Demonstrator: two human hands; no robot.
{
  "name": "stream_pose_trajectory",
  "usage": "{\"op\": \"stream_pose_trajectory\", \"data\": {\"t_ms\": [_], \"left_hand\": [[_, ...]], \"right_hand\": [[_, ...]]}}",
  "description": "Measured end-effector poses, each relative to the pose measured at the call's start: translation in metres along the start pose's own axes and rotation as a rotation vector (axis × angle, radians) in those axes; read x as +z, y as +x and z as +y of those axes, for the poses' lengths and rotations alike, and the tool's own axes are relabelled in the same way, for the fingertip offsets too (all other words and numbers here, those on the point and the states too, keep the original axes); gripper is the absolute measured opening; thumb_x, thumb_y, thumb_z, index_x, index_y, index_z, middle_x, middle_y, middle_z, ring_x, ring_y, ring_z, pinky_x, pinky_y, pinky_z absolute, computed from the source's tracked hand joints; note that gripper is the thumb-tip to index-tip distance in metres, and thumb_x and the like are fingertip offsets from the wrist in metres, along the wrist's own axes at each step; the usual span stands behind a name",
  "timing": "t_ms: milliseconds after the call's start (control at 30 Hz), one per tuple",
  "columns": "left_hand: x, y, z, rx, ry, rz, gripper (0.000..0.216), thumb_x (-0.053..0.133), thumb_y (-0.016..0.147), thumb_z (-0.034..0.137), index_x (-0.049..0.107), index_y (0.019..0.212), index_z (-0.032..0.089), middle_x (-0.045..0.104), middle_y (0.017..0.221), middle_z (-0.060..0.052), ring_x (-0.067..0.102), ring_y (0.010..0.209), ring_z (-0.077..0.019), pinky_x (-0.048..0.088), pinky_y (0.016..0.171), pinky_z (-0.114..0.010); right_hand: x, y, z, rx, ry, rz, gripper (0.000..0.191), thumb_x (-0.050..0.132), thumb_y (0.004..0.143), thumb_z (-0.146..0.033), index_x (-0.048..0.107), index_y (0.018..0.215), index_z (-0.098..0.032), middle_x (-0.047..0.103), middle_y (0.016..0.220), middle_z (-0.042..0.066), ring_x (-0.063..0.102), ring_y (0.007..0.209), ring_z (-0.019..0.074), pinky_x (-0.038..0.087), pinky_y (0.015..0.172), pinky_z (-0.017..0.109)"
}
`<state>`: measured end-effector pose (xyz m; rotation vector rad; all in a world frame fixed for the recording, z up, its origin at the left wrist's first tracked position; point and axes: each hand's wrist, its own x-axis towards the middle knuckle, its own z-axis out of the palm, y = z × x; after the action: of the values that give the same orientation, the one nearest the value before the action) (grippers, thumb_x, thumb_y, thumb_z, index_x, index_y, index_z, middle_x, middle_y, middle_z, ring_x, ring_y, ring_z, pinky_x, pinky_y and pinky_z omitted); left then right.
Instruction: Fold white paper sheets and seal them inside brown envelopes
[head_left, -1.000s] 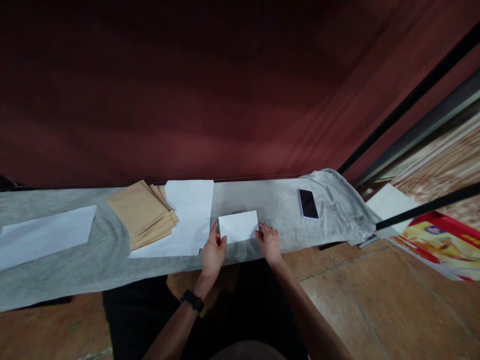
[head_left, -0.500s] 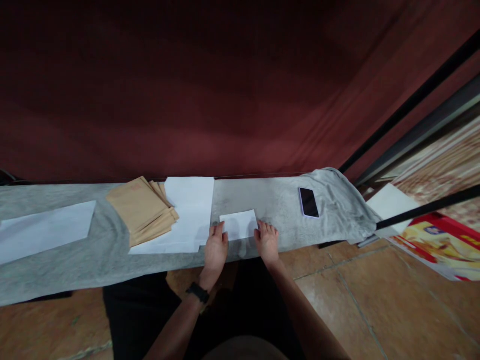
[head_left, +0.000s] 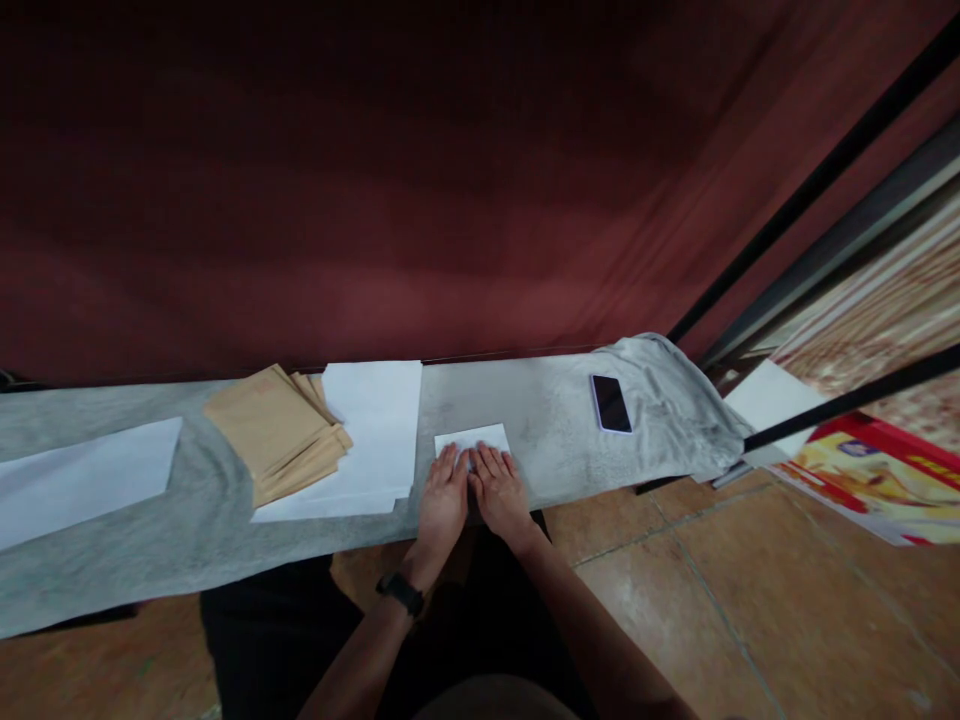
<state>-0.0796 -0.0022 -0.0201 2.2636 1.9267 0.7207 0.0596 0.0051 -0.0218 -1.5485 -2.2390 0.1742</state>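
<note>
A small folded sheet of white paper (head_left: 472, 435) lies on the grey cloth in front of me, its lower part covered by my hands. My left hand (head_left: 444, 495) rests on its left half with fingers stretched out flat. Beside it, thumbs close together, my right hand (head_left: 499, 492) presses flat on the right half, fingers also extended. To the left is a stack of larger white sheets (head_left: 382, 430), with several brown paper envelopes (head_left: 266, 420) fanned over its left side.
A grey cloth (head_left: 517, 390) covers the long narrow table. A phone (head_left: 611, 404) lies to the right, another white sheet (head_left: 90, 475) at far left. A dark red curtain (head_left: 450, 200) hangs behind. Black bars (head_left: 840, 180) and a printed red-yellow box (head_left: 877, 470) stand at right.
Both hands have moved inward from the paper's left and right edges and now lie flat on it, side by side. The view has shifted slightly.
</note>
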Motion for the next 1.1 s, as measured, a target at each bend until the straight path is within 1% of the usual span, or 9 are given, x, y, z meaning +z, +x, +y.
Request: {"op": "stream_pose_trajectory", "data": {"t_ms": [67,167,267,467,567,700,767,933,1100], "left_hand": [[0.006,-0.003,0.002,0.023,0.015,-0.024,0.051,0.034,0.096,0.012,0.051,0.144,0.009,0.048,0.153,-0.019,0.042,0.145,-0.0281,0.037,0.119,-0.05],[0.011,-0.005,0.001,0.002,0.037,-0.008,0.055,0.036,0.098,0.022,0.043,0.15,0.007,0.042,0.157,-0.02,0.037,0.148,-0.0298,0.034,0.12,-0.052],[0.011,-0.006,-0.002,0.009,0.042,-0.001,0.06,0.041,0.098,0.033,0.041,0.151,0.005,0.04,0.157,-0.022,0.035,0.149,-0.0322,0.033,0.12,-0.053],[0.008,-0.012,-0.006,0.013,0.065,-0.004,0.063,0.043,0.098,0.039,0.041,0.151,0.005,0.039,0.157,-0.022,0.034,0.149,-0.0327,0.031,0.121,-0.052],[0.005,-0.014,-0.01,0.022,0.097,-0.05,0.06,0.043,0.098,0.036,0.043,0.149,0.005,0.04,0.157,-0.022,0.035,0.148,-0.0325,0.032,0.12,-0.051],[0.001,-0.01,-0.02,0.073,0.135,-0.183,0.052,0.044,0.097,0.028,0.048,0.145,0.008,0.046,0.154,-0.023,0.04,0.146,-0.0319,0.037,0.117,-0.05],[0.0,-0.006,-0.022,0.089,0.157,-0.234,0.05,0.044,0.095,0.021,0.051,0.143,0.009,0.049,0.151,-0.024,0.042,0.144,-0.0325,0.039,0.115,-0.05],[0.001,0.001,-0.019,0.114,0.221,-0.289,0.058,0.035,0.085,0.0,0.054,0.14,0.009,0.052,0.146,-0.027,0.047,0.14,-0.0344,0.042,0.111,-0.055],[-0.003,0.005,-0.018,0.148,0.238,-0.298,0.06,0.035,0.084,-0.004,0.055,0.138,0.011,0.056,0.142,-0.025,0.053,0.135,-0.0338,0.046,0.108,-0.051]], "right_hand": [[0.001,0.0,0.002,0.007,-0.027,-0.002,0.047,0.034,0.107,-0.033,0.046,0.15,-0.018,0.044,0.157,0.009,0.041,0.145,0.0242,0.028,0.121,0.046],[0.001,0.004,0.01,0.008,-0.059,0.003,0.05,0.037,0.106,-0.034,0.042,0.153,-0.017,0.041,0.159,0.011,0.04,0.146,0.0253,0.029,0.12,0.046],[-0.001,0.008,0.023,0.036,-0.092,0.015,0.052,0.04,0.105,-0.034,0.039,0.154,-0.016,0.042,0.158,0.012,0.041,0.145,0.0262,0.029,0.119,0.046],[-0.005,0.006,0.05,0.106,-0.152,0.021,0.053,0.037,0.106,-0.036,0.039,0.154,-0.015,0.043,0.157,0.013,0.042,0.144,0.0288,0.027,0.12,0.048],[-0.007,0.002,0.057,0.127,-0.168,0.03,0.053,0.038,0.105,-0.036,0.04,0.154,-0.016,0.044,0.157,0.013,0.041,0.144,0.0294,0.027,0.12,0.049],[-0.009,-0.001,0.059,0.153,-0.161,0.054,0.055,0.039,0.104,-0.038,0.039,0.154,-0.015,0.04,0.159,0.013,0.039,0.146,0.0291,0.025,0.121,0.047],[-0.012,-0.003,0.058,0.161,-0.154,0.052,0.055,0.04,0.104,-0.037,0.038,0.155,-0.018,0.036,0.162,0.011,0.036,0.147,0.0287,0.024,0.121,0.048],[-0.027,-0.006,0.058,0.067,-0.094,-0.052,0.047,0.041,0.103,-0.034,0.047,0.15,-0.032,0.031,0.165,0.002,0.034,0.149,0.0263,0.02,0.122,0.049],[-0.036,-0.008,0.061,0.034,-0.01,-0.146,0.05,0.051,0.099,-0.041,0.05,0.147,-0.029,0.039,0.161,0.002,0.035,0.148,0.024,0.016,0.124,0.048]]}}
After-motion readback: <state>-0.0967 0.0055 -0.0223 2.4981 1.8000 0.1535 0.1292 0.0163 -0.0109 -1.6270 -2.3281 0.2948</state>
